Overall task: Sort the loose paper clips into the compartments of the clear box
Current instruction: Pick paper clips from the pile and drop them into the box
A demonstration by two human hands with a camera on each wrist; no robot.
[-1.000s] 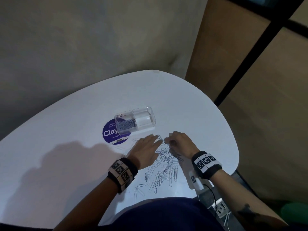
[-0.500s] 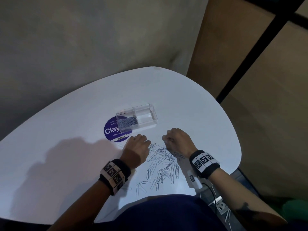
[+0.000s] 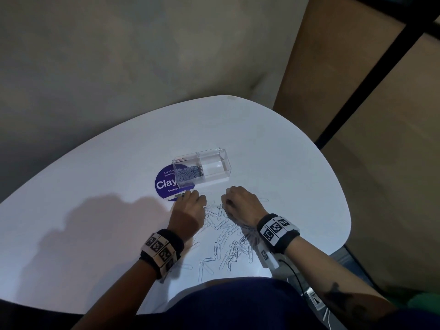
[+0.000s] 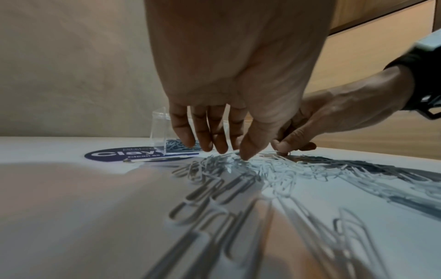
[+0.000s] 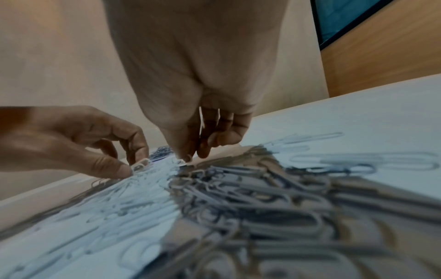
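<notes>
Left hand (image 5: pixel 71 143) pinched a small paper clip (image 5: pixel 140 163) off the loose paper clips (image 3: pixel 226 239) on the white table (image 3: pixel 285 163). Right hand (image 3: pixel 240 202) curled, fingertips in the pile; grip unclear. Clear box (image 3: pixel 202 169) just beyond, left compartment holding clips.

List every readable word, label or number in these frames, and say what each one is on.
"Clay", cut off by the clear box: large white letters on the round purple sticker on the table.
"Clean as", cut off: small line below it.
Small lines above "Clay": too blurred to read.
Wristband markers: patterns, no text.
</notes>
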